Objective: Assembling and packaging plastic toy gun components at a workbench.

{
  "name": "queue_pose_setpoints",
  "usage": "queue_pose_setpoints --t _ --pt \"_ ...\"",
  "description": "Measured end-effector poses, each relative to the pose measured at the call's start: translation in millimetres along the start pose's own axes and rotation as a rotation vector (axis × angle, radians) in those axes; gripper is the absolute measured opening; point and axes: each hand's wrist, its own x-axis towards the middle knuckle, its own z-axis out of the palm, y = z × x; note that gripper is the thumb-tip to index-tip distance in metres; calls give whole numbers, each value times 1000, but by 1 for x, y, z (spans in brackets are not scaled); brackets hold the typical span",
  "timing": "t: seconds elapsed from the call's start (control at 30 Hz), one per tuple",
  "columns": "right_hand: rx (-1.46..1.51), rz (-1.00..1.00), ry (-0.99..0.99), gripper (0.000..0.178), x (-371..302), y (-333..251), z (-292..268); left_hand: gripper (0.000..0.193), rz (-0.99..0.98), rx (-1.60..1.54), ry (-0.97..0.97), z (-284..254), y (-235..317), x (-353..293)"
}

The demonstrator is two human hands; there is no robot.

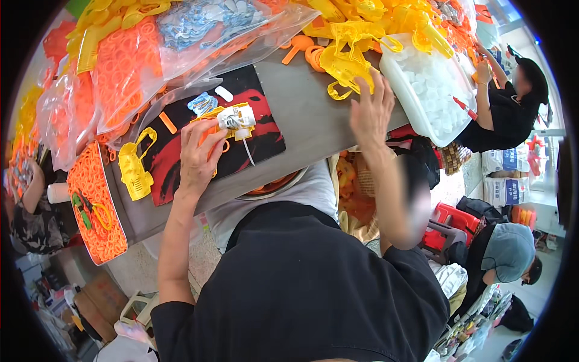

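On a black-and-red mat (265, 136), a yellow plastic toy shell (246, 110) holds a white mechanism (235, 120) with wires and a thin pale strip hanging from it. The fingers of my left hand (198, 148) close on the left end of this shell. An orange ring (226, 146) lies beside the thumb. Farther right, my right hand (373, 111) is raised with fingers apart and nothing in them, beside a yellow shell piece (345, 63) at the pile's edge. Another yellow shell half (136, 172) rests at the mat's left edge, near an orange strip (168, 123).
A white tray (405, 72) of translucent caps stands right, a red marker (464, 107) on it. At left, a tray of orange rings (96, 205) carries green cutters (81, 211). Plastic bags of orange rings (129, 69) and blue stickers (205, 21) lie behind. Other people work on both sides.
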Motion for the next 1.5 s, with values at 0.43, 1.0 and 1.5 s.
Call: queue_pose_setpoints --t 0.43,1.0,1.5 --pt "431 -350 172 9 61 -33 -35 44 223 121 354 -52 35 70" --pt "1108 -3 -625 71 -10 -88 55 68 44 -132 -581 -45 3 82" --pt "1046 -80 -530 82 -19 -101 71 65 -28 100 -748 -22 14 102"
